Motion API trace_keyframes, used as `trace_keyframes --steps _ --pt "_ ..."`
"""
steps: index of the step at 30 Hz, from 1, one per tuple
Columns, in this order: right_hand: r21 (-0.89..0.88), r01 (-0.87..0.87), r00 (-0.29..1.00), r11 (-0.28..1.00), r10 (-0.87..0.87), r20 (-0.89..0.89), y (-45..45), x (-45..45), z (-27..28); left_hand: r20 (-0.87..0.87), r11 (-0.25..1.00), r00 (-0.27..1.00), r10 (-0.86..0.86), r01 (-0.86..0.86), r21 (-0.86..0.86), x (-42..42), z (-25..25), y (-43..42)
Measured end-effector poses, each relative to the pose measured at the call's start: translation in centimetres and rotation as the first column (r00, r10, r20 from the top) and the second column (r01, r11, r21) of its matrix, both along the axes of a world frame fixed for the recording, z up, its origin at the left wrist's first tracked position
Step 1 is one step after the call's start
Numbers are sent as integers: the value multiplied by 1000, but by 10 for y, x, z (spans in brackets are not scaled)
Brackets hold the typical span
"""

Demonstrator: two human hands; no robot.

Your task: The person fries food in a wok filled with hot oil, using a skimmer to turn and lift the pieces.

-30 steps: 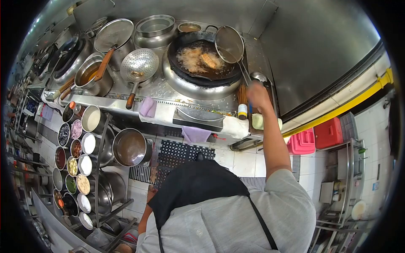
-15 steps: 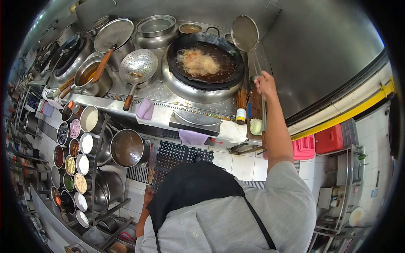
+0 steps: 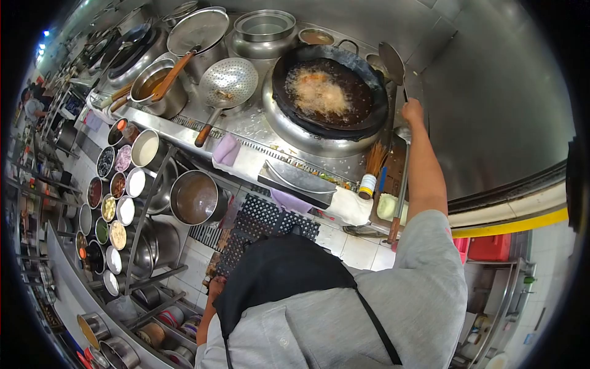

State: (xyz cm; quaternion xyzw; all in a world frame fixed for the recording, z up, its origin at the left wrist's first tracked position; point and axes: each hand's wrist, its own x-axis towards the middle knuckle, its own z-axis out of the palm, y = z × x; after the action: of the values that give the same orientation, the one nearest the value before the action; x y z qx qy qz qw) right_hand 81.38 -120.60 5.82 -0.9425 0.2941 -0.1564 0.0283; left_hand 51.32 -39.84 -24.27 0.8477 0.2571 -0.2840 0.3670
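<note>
My right hand (image 3: 413, 112) is wrapped round the thin handle of a round mesh skimmer (image 3: 392, 63), which stands tilted at the right rim of the wok. In the black wok (image 3: 378, 120), a pale golden mass of food (image 3: 319, 92) bubbles in dark oil. Below my right hand lies a ladle (image 3: 402, 133) with a wooden-ended handle along the counter's right edge. My left hand (image 3: 216, 286) hangs low beside the black apron, near the metal rack; its fingers are too small and partly hidden to read.
Left of the wok lie a perforated strainer (image 3: 228, 83) and a pot (image 3: 178, 98) of brown liquid. Several ingredient tins (image 3: 118, 235) and a large pot (image 3: 195, 197) stand at the left. A bamboo brush (image 3: 375, 161) and a can (image 3: 367, 186) sit at the front right.
The skimmer has turned from facing me to a steeper, darker tilt, and my right hand has shifted up and right in view. The whole view has swung slightly; the food still bubbles.
</note>
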Motion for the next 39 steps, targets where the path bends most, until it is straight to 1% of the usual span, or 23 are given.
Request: trace_keyframes --steps 4,6,7,8,9,10,11,13,14,16,19,21,24,25,27,28,30,31,32,34,36,38,39 --pt "46 29 996 999 -33 83 19 -26 -5 123 975 986 -108 129 -179 -20 -104 39" --pt "268 -132 927 954 23 375 10 -40 -31 113 971 990 -84 107 -216 -17 -115 41" --pt "267 -123 927 956 15 375 23 -56 -21 101 964 993 -60 84 -252 -14 -121 43" --pt "585 -196 926 787 -48 374 56 -78 8 102 962 992 -72 96 -255 -9 -132 44" --pt "819 -256 928 514 -108 357 86 -96 31 75 921 997 -3 32 -389 0 -134 42" --pt "843 -254 923 474 -143 358 106 -108 40 35 857 998 59 -33 -514 8 -129 39" --pt "865 -254 917 433 -176 357 123 -119 45 37 855 998 47 -21 -519 13 -136 41" --pt "884 -255 918 392 -190 349 145 -137 46 88 951 978 -189 205 -231 29 -146 47" --pt "899 -235 925 369 -199 323 154 -144 46 89 948 976 -200 216 -235 39 -146 53" --pt "912 -230 920 341 -229 317 167 -155 36 -12 910 992 -124 109 -399 60 -130 67" --pt "927 -199 923 318 -257 286 183 -161 19 -12 930 997 -71 62 -361 70 -59 29" --pt "933 -214 918 290 -266 293 187 -159 1 -40 880 998 -55 29 -475 79 -70 40" --pt "948 -252 912 193 -282 299 205 -150 -9 -53 774 998 -39 -3 -634 71 -143 87" --pt "953 -271 898 134 -322 300 217 -146 -8 -32 729 999 -35 4 -684 76 -160 78" --pt "942 -334 871 -35 -394 295 226 -136 -15 17 790 998 -68 64 -610 59 -113 100" --pt "941 -337 869 -33 -394 298 229 -131 -18 60 843 993 -97 114 -526 71 -62 71" --pt "908 -375 834 -187 -496 242 239 -125 -21 88 852 987 -137 163 -498 64 -96 86" --pt "883 -380 858 -275 -463 225 238 -124 -21 112 859 978 -178 210 -468 59 -110 95" --pt "884 -379 858 -275 -462 224 233 -123 -24 111 859 978 -177 208 -468 54 -111 102" --pt "787 -389 874 -478 -461 152 227 -120 -32 26 893 991 -132 130 -430 45 -113 114" --pt "798 -384 873 -466 -464 149 237 -123 -25 60 885 988 -143 155 -439 35 -135 133" --pt "860 -372 885 -350 -414 214 245 -128 -18 95 875 983 -155 181 -448 28 -161 148" --pt "879 -357 904 -316 -355 239 243 -131 -19 -198 564 975 104 -221 -796 30 -158 147"
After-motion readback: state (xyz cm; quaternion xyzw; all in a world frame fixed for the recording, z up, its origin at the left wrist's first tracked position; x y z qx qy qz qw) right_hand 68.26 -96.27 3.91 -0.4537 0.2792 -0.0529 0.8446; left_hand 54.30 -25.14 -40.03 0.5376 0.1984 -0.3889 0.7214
